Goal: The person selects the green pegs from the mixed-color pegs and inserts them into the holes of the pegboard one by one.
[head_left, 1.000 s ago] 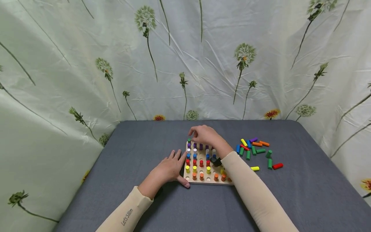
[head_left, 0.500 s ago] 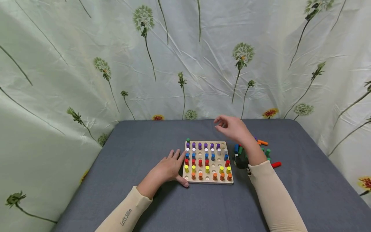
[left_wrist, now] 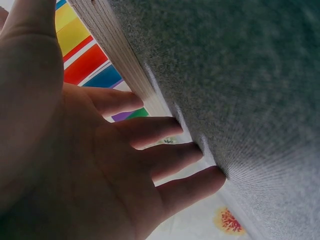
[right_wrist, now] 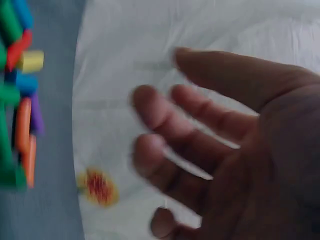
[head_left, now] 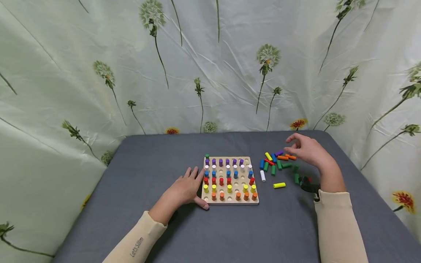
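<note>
A wooden pegboard (head_left: 217, 203) lies on the table, with rows of orange, yellow, red, blue, white and purple pegs standing in its holes. One green peg (head_left: 207, 156) stands at its far left corner. My left hand (head_left: 185, 189) rests spread at the board's left edge; in the left wrist view its fingers (left_wrist: 150, 131) lie straight along the wooden side. To the right, my right hand (head_left: 309, 150) hovers over the loose pegs, its fingers loosely bent. Nothing sits between thumb and fingers in the right wrist view. Part of the loose heap is hidden behind the right wrist.
Loose pegs lie right of the board, among them a white peg (head_left: 262, 176), a yellow peg (head_left: 279, 185), an orange peg (head_left: 283, 157) and several green ones. A grey cloth covers the table (head_left: 230, 233). A floral curtain (head_left: 236, 73) hangs behind it.
My right hand has left the far left corner of the board, where the green peg stands, and has moved right to the loose pegs. My left hand stays at the board; the head view has shifted slightly.
</note>
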